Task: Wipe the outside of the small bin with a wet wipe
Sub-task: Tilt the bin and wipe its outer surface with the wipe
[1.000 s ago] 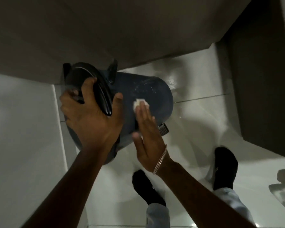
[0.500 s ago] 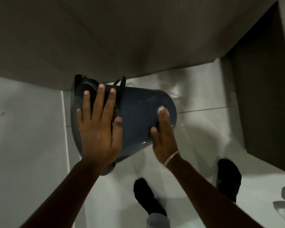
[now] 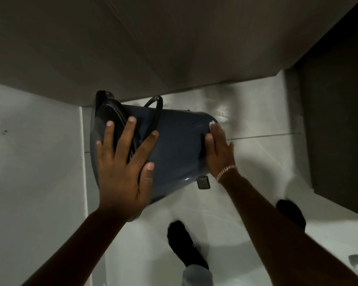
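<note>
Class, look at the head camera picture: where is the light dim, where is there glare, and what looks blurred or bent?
Head view: dim overall, the wall at top murky; glare patches shine on the glossy floor beyond the bin; the right hand and wipe are slightly motion-blurred; wide-angle bending curves the wall edges; the left hand is sharper.

A small dark blue bin (image 3: 174, 145) with a black lid and black handle is tipped on its side. A white wet wipe (image 3: 212, 123), mostly hidden under fingertips, presses against the bin's wall near its base end, far from the lid.
</note>
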